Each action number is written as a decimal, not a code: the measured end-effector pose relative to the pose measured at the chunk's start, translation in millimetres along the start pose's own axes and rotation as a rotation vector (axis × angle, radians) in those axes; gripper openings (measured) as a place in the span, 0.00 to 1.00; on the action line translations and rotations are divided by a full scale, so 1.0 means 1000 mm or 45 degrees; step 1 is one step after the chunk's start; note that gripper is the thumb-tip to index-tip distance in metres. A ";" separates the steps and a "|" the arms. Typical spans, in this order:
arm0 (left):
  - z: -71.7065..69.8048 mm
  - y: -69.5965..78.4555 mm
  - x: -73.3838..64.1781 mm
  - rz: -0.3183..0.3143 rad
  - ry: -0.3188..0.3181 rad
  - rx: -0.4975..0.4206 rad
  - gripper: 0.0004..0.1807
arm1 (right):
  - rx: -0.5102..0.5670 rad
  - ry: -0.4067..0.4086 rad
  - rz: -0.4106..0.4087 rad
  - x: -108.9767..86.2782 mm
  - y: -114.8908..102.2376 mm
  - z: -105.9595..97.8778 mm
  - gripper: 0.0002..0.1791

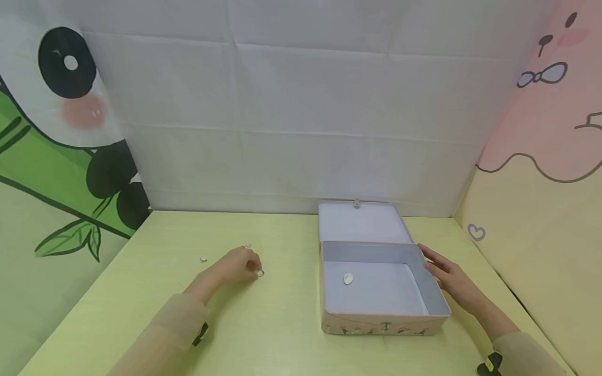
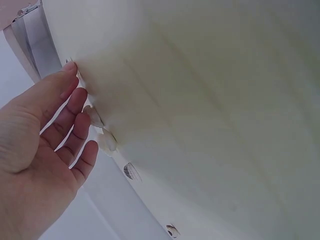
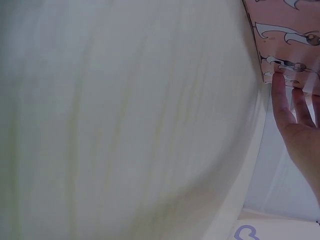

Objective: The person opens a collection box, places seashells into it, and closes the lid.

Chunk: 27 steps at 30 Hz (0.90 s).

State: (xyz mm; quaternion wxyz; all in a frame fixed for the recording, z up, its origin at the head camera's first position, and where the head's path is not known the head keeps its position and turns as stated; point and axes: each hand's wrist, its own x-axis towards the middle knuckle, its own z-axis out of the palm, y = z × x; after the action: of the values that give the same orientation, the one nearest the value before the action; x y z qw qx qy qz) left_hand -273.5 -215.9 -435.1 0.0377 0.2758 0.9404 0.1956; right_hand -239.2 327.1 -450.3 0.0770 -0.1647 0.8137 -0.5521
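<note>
My left hand (image 1: 237, 263) is low over the left half of the table, thumb and forefinger pinching a small white seashell (image 1: 261, 273) at its edge. In the left wrist view, pale shells (image 2: 106, 141) lie just beyond the other fingers, with a ribbed shell (image 2: 131, 171) farther along. Another small shell (image 1: 203, 259) rests to the left of that hand. An open box (image 1: 385, 325) stands right of centre, its lid tilted back; one white shell (image 1: 348, 278) lies inside. My right hand (image 1: 453, 282) rests its extended fingers against the box's right side, over a pink printed wall (image 3: 287, 37).
The pale yellow table (image 1: 277, 318) ends at a white cloth backdrop (image 1: 282, 120). The raised lid (image 1: 362, 222) with its metal clasp leans near that backdrop. Printed cartoon panels stand on the left (image 1: 61, 183) and right (image 1: 531, 230).
</note>
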 end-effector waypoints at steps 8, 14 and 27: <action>0.004 -0.005 0.005 -0.008 -0.024 -0.033 0.03 | -0.001 -0.007 -0.011 0.000 0.001 -0.001 0.29; 0.006 -0.007 0.008 0.007 -0.024 -0.042 0.03 | 0.014 0.003 0.006 0.001 0.001 -0.001 0.29; -0.004 0.001 0.006 -0.017 -0.013 -0.105 0.04 | 0.031 0.001 0.016 0.001 0.002 -0.001 0.29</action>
State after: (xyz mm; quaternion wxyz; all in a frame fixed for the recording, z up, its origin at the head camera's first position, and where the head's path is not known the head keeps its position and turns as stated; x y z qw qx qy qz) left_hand -278.3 -213.5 -430.9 0.0553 0.2687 0.9331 0.2326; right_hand -240.6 328.3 -451.6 0.0819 -0.1584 0.8081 -0.5614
